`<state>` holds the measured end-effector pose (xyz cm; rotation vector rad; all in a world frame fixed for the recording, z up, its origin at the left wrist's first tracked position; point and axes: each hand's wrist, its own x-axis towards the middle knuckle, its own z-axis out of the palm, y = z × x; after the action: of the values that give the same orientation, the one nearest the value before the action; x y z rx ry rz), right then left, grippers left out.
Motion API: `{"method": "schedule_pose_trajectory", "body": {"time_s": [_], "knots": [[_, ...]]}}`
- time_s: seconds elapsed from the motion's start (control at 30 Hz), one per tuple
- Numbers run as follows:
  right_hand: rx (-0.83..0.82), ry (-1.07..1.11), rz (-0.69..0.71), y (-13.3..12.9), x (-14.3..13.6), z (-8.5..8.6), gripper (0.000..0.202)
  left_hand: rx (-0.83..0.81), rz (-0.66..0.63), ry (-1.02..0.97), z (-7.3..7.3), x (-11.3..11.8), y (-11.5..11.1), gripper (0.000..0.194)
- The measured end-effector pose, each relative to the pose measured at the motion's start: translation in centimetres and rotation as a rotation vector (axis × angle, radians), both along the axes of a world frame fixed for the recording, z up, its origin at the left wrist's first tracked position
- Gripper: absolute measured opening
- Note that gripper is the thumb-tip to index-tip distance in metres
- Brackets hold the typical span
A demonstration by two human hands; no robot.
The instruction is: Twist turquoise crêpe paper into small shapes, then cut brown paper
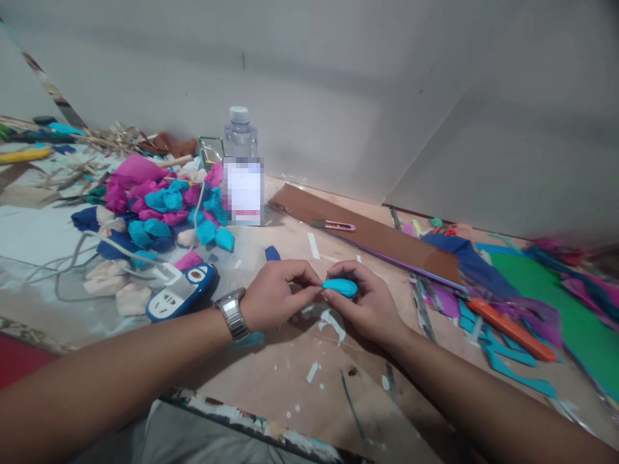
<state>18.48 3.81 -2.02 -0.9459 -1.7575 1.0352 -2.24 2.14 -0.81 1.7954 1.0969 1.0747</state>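
Note:
A small bright blue piece (340, 287), rounded and leaf-like, is between my hands above the middle of the table. My right hand (370, 303) holds it, with thumb and fingers around its right side. My left hand (283, 293), with a metal watch on the wrist, pinches at the left tip of the piece. The fingertips of both hands nearly meet there. White scraps (333, 325) lie on the table just below my hands.
Pink, blue and cream crumpled pieces (167, 196) heap at the left, by a blue power socket (178, 293), cables, a bottle (240, 132) and a propped phone (243, 191). Pink-handled snips (338, 225) lie on brown sheets (387, 245). An orange cutter (512, 328) lies right.

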Motion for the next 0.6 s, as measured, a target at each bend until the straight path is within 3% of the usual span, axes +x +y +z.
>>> {"method": "schedule_pose_trajectory", "body": {"time_s": [0.27, 0.6], "knots": [[-0.015, -0.021, -0.067, -0.21, -0.21, 0.25, 0.027, -0.122, -0.024, -0.005, 0.07, 0.06, -0.10, 0.020], [0.002, -0.095, -0.059, -0.09, 0.01, -0.11, 0.020, -0.139, -0.047, -0.021, -0.06, -0.07, -0.05, 0.021]]}}
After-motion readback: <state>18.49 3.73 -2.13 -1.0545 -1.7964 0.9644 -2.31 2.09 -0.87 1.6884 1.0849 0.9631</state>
